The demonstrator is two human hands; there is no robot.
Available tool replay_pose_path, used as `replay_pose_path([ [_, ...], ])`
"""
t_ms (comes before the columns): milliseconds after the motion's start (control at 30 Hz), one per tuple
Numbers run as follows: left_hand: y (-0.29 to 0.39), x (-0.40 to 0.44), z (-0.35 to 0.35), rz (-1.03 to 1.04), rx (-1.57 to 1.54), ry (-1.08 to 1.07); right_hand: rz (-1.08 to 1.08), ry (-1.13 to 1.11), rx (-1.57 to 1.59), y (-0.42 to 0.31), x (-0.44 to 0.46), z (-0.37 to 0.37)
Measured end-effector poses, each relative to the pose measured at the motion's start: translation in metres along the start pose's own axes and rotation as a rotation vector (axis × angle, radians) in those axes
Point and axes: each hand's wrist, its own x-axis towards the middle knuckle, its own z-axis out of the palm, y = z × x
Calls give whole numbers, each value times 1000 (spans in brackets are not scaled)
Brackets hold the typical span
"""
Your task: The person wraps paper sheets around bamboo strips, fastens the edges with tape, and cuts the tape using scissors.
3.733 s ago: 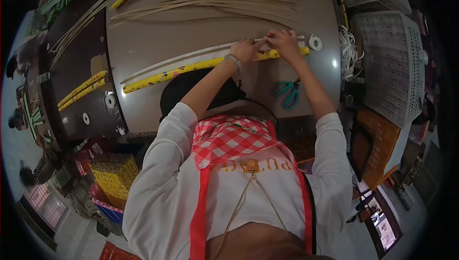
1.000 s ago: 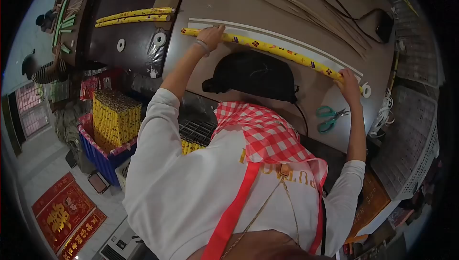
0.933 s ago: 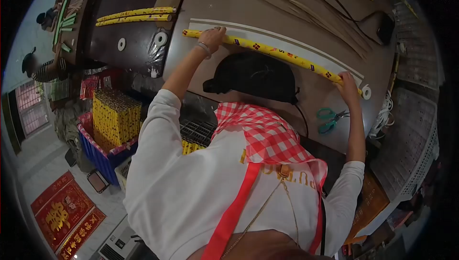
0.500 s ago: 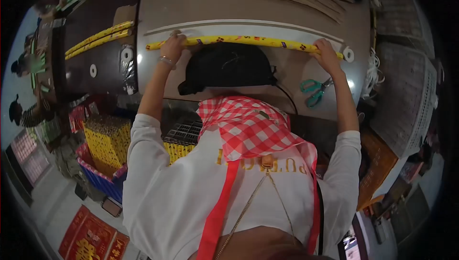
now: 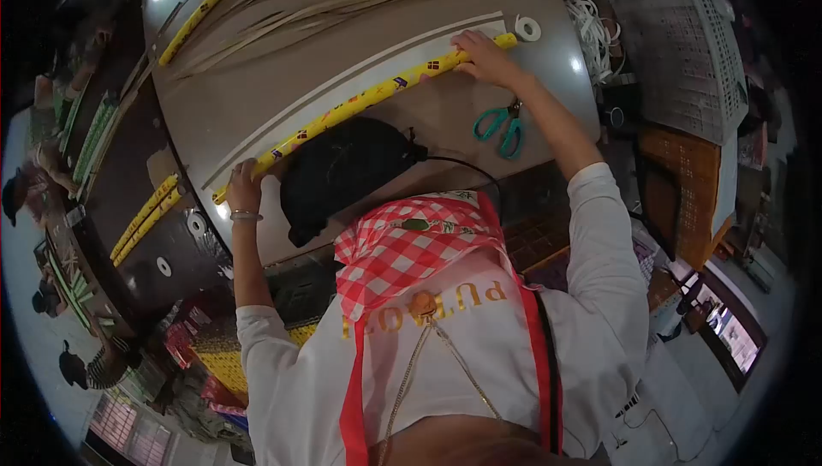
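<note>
A long yellow patterned roll [image 5: 368,99] lies on the table [image 5: 377,20], slanting up to the right. My left hand [image 5: 244,182] is closed round its lower left end. Near its other end, my right hand [image 5: 485,56] is bent over the roll, with fingers on its far side. A narrow white strip [image 5: 308,110] with a pale band along its far edge runs just behind the roll. In front of the roll sits a black soft bag-like item [image 5: 342,176]. Teal-handled scissors [image 5: 500,130] rest below my right hand, and a white tape roll [image 5: 527,29] stands beyond it.
Thin tan strips [image 5: 334,14] and another yellow roll [image 5: 205,14] lie farther back. Two yellow rolls [image 5: 144,219] are on the dark table at left. White cord [image 5: 591,33] hangs by a white plastic crate [image 5: 668,38]. Other people are at the far left.
My view has turned, so the table and roll now appear slanted. Both hands remain near the roll's two ends. The other yellow roll at the back has come into view.
</note>
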Motion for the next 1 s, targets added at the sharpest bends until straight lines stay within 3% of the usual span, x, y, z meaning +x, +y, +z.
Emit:
replay_pose_path([
  [133, 14, 0, -8, -136, 118, -74, -79, 19, -9, 6, -1, 2],
  [300, 5, -3, 3, 1, 153, -90, -73, 30, 79, 3, 1, -1],
  [367, 7, -4, 7, 53, 74, 51, -87, 15, 90, 5, 0, -2],
  [467, 18, 0, -4, -27, 148, -24, -67, 10, 87, 8, 1, 0],
  [567, 7, -1, 1, 124, 183, 42, -84, 18, 8, 24, 2, 10],
  [667, 8, -1, -2, 41, 196, -30, 41, 26, 120, 9, 3, 2],
  [767, 13, -2, 2, -80, 135, 44, -9, -21, 57, 11, 5, -3],
  [833, 25, 0, -10, -219, 110, -37, -25, -28, 57, 14, 7, -2],
  [1000, 11, -6, 11, -134, 72, 67, -94, 10, 20, 9, 11, -6],
])
